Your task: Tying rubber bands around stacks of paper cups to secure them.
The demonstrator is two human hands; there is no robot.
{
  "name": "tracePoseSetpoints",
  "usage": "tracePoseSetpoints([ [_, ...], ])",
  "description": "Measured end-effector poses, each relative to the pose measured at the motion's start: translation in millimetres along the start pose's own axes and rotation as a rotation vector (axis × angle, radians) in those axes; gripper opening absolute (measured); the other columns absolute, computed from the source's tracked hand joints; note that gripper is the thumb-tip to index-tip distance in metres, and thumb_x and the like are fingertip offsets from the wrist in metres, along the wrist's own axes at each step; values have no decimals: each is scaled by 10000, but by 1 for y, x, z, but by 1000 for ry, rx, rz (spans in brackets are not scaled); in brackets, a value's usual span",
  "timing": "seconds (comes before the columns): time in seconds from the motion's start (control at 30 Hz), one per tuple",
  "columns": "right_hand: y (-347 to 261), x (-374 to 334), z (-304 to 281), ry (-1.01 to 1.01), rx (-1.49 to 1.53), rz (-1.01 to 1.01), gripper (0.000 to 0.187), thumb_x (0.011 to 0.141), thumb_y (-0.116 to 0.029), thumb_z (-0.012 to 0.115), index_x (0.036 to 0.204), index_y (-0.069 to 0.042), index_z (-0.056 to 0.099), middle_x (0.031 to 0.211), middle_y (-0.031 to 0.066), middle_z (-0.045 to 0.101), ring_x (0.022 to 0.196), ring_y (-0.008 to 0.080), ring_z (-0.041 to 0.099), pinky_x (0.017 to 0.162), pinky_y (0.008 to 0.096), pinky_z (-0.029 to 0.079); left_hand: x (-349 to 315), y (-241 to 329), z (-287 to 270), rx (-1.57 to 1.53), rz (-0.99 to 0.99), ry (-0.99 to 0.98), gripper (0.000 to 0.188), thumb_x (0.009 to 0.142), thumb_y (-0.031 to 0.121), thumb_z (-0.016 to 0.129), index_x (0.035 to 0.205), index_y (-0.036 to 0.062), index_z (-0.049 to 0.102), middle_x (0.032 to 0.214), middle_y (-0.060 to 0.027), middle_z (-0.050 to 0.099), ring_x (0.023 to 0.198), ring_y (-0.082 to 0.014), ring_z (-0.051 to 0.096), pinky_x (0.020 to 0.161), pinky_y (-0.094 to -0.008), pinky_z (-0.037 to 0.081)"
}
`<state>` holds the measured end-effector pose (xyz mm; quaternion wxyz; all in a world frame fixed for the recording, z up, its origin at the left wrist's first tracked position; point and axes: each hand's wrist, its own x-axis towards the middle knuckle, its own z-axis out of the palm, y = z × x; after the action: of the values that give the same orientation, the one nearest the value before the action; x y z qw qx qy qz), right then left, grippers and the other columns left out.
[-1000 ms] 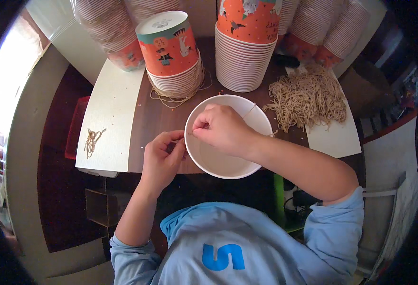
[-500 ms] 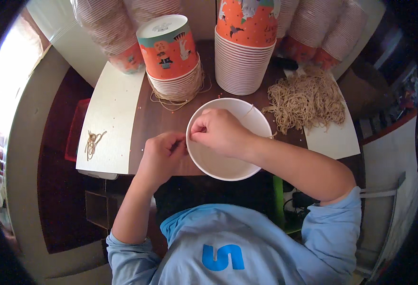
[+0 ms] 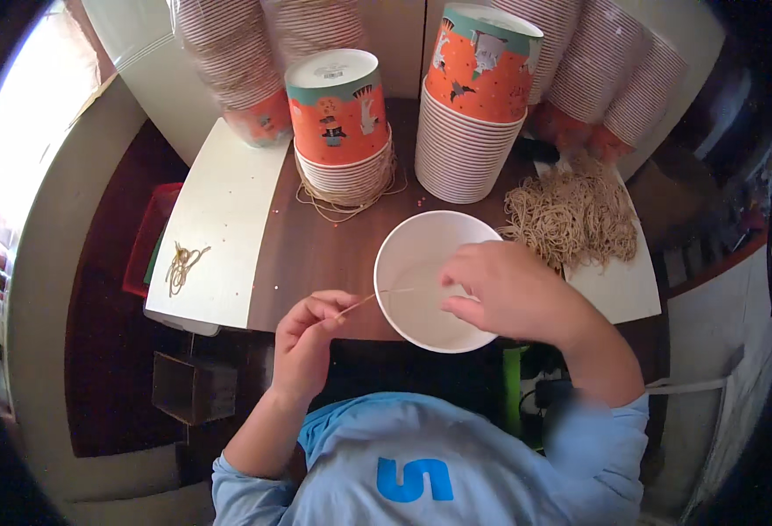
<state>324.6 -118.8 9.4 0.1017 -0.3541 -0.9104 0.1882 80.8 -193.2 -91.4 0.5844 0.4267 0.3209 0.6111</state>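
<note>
A white paper bucket (image 3: pixel 410 250) stands with its mouth up near the table's front edge. Left of it, my left hand (image 3: pixel 305 337) pinches a thin tan string (image 3: pixel 356 307) between thumb and fingers. That string runs taut to the bucket's left wall, and a faint length of it shows inside. Over the right part of the opening hangs my right hand (image 3: pixel 517 285), thumb and fingers apart, with nothing visible between them. Part of the bucket's right rim is hidden behind this hand.
Upside-down orange bucket stacks stand behind, one (image 3: pixel 337 127) with strings round its base, another (image 3: pixel 471 131) taller. A tangled string pile (image 3: pixel 570 215) lies right, a small bunch (image 3: pixel 184 266) left. Plastic-wrapped bucket stacks (image 3: pixel 228 53) line the back.
My right hand has come away from the bucket's inner left wall, moved right and opened. The left hand has drawn off from the outer wall, with string now stretched between.
</note>
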Motion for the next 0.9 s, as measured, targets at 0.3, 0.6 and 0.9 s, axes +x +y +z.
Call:
tracePoseSetpoints([
  [0.3,-9,46,2,45,264,-345,115,773,-149,641,793,-36,639,751,116,594,703,282,596,635,383,475,36,6,8,23,-200,-40,82,909,77,559,948,16,596,942,-83,654,911,-148,614,836,-267,477],
  [0.6,-7,68,25,206,304,-230,127,729,-136,681,773,-36,618,772,94,569,734,256,582,665,355,467,32,9,7,-23,-277,-173,107,902,58,574,979,-5,615,856,-50,639,777,-90,606,688,-226,504],
  [0.9,-5,26,38,212,356,-92,118,786,-134,640,818,-21,648,830,101,623,728,267,604,647,366,479,35,-4,8,-240,-223,-103,117,912,71,490,938,-8,573,777,-91,615,685,-140,604,618,-232,497],
])
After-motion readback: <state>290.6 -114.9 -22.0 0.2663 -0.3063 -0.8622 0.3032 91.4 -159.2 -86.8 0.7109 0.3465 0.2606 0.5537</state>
